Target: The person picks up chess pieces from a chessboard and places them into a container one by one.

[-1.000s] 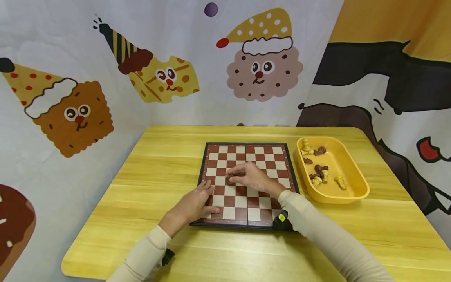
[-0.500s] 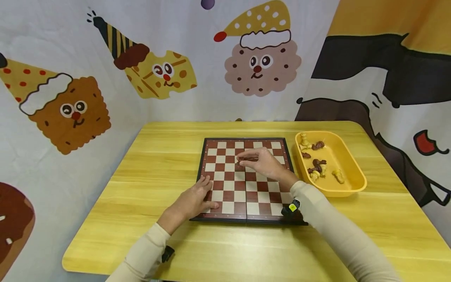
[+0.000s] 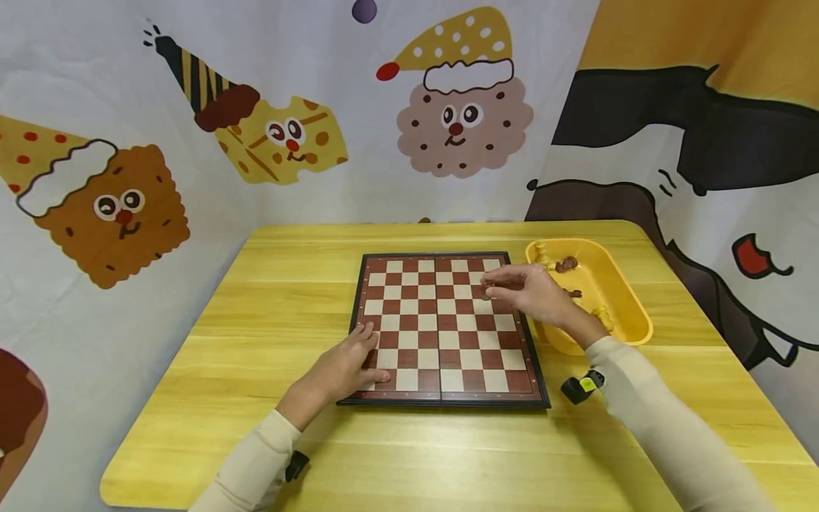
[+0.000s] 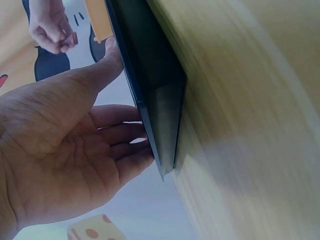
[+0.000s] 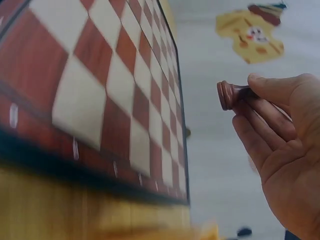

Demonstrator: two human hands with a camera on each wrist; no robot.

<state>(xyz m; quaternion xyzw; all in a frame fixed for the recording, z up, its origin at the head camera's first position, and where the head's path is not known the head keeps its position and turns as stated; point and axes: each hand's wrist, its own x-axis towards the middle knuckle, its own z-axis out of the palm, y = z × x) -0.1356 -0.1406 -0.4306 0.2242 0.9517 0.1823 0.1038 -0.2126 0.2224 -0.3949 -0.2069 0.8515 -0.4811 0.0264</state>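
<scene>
My right hand (image 3: 537, 293) pinches a brown chess piece (image 5: 228, 95) between thumb and fingers, its round base facing outward in the right wrist view. The hand is above the right side of the chessboard (image 3: 419, 340), close to the yellow tray (image 3: 642, 321). Which piece it is cannot be told, as the fingers cover its top. On the board's near left corner rests my left hand (image 3: 335, 366), thumb on the front squares and fingers along the left edge. In the left wrist view, the left hand's fingers (image 4: 127, 132) touch the board's dark rim.
Inside the tray lie several brown and yellow chess pieces, among them a brown one (image 3: 566, 264) and a yellow one (image 3: 603, 317); my right hand and wrist hide some. The wooden table (image 3: 256, 299) meets a printed cloth (image 3: 307, 43) at its back.
My right hand has lifted the brown piece from the board's middle and carried it right, towards the tray. My left hand stays on the board's corner. The head view has shifted slightly.
</scene>
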